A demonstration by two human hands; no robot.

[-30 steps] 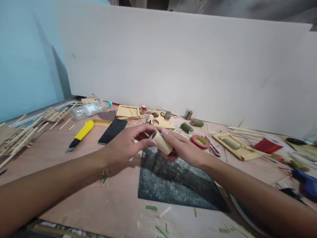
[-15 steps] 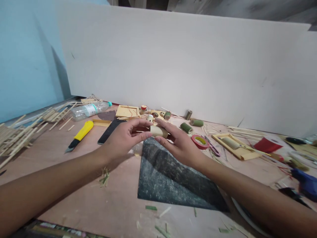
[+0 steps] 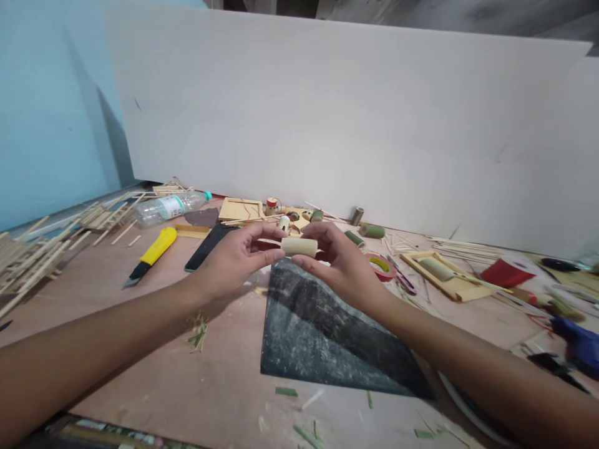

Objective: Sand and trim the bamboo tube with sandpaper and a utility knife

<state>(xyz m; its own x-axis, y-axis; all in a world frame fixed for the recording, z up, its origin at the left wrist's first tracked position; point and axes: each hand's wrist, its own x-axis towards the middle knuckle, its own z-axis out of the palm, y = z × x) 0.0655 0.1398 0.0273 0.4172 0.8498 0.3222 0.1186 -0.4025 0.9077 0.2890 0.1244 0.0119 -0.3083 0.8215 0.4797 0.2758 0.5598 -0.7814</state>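
Pinching a pale cylinder [image 3: 299,247] at its left end, the left hand [image 3: 234,251] sets its thumb on the near side and its fingers behind. The right hand [image 3: 344,259] grips the other end between thumb and curled fingers, the fingers' contact being partly hidden. The cylinder lies level, its length running side to side, held above the far edge of a dark sheet [image 3: 299,337], the reference for all positions that follow. Just left of and beyond the sheet, a black phone [image 3: 206,249] lies partly behind the left hand; farther left are a yellow-handled knife [image 3: 159,246] and, beyond it, a clear plastic bottle [image 3: 171,207]. Near the sheet's far right side lies a red tape roll [image 3: 387,272], with a purple cutter [image 3: 406,282] just beside the roll. Beyond the sheet stands a small red-capped figure [image 3: 271,207]; well to the right lies a shallow wooden frame [image 3: 465,292]. In front of the near edge, a green sliver [image 3: 286,391] rests on the tabletop [image 3: 187,386].
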